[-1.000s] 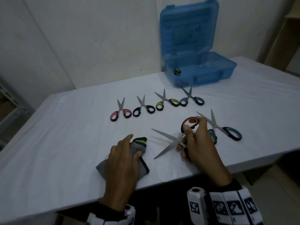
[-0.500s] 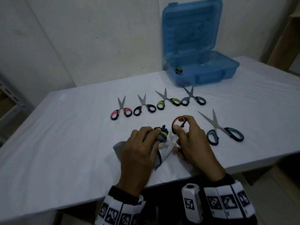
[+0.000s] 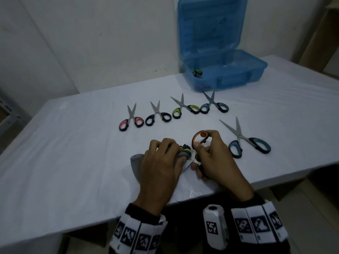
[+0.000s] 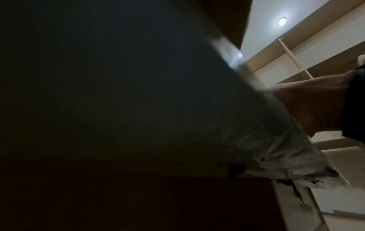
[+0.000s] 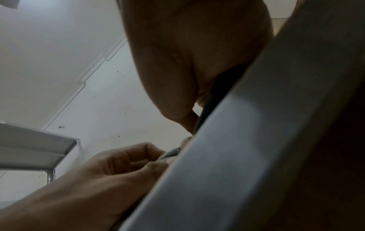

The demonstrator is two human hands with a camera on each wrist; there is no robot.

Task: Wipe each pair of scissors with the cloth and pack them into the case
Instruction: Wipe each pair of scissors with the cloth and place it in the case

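A: We see the right hand (image 3: 211,158) gripping the orange-handled scissors (image 3: 199,139) by their handles, thumb and forefinger curled on the raised orange loop, near the front edge of the white table (image 3: 73,162).

B: And the left hand (image 3: 159,165) has its fingers curled round the grey cloth (image 3: 135,160), bunched over the blades. We can make out only a sliver of blade (image 3: 189,163) between the two hands.

A: From the right wrist view we see the left hand's fingers (image 5: 126,156) pinching a bit of grey fabric at the table edge. The left wrist view is mostly dark.

B: Five other pairs lie on the table: the pink-handled scissors (image 3: 130,120), the black-handled scissors (image 3: 158,115), the green-handled scissors (image 3: 185,108), the small blue-handled scissors (image 3: 213,105) in a row, and the large blue-handled scissors (image 3: 245,140) just right of the hands.

A: The blue case (image 3: 244,77) stands open at the back, lid upright, with one green-and-black handle (image 3: 197,72) showing inside.
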